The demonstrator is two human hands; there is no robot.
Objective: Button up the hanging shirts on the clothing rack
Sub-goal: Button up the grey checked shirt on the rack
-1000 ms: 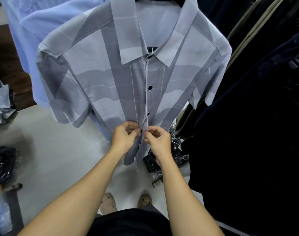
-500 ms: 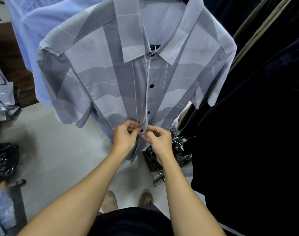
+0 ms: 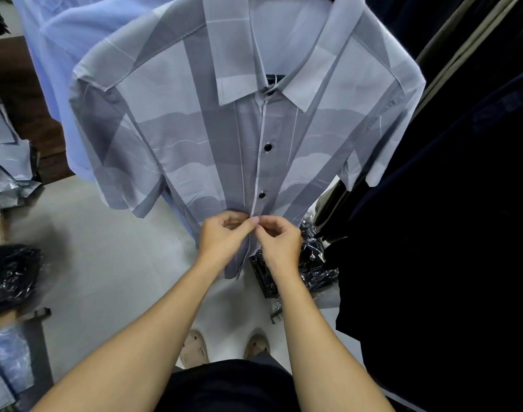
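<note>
Pinching the placket low on a hanging shirt

Hanging straight ahead, the grey shirt (image 3: 194,138) shows pale wavy bands, broad dark stripes and two fastened black buttons (image 3: 267,147). Left hand (image 3: 224,237) and right hand (image 3: 279,242) meet at its front edge, curled fingers pinching fabric below the lower button.

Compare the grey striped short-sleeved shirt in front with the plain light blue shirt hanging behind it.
The grey striped shirt has wavy bands and dark buttons; the light blue shirt is plain. The grey striped shirt faces the camera in full, while the light blue shirt is mostly hidden behind it. Both hands pinch the grey striped shirt's placket; nothing touches the light blue shirt. Both hang.
</note>
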